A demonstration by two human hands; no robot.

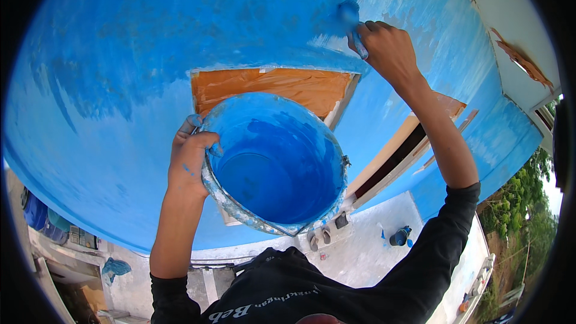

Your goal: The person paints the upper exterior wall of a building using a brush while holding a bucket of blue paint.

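Note:
My left hand (189, 159), flecked with blue paint, grips the left rim of a large paint bucket (231, 207). The bucket tilts toward me, and blue paint covers its bottom and inner walls. Raised at the upper right, my right hand (387, 48) is closed around the handle of a paintbrush (349, 13). The blue-coated bristles are against the wall (150, 30) or very close to it; blur hides which. Darker blue covers the wall left of the brush, and paler, streaky blue lies to its right.
Brown sheeting (270, 84) covers a window opening behind the bucket. A doorway (393, 159) opens to the right. Far below are a pair of sandals (320, 239), a small dark bucket (398, 237) and a blue crumpled cloth (115, 269). The pale ceiling (510, 18) has a torn brown patch.

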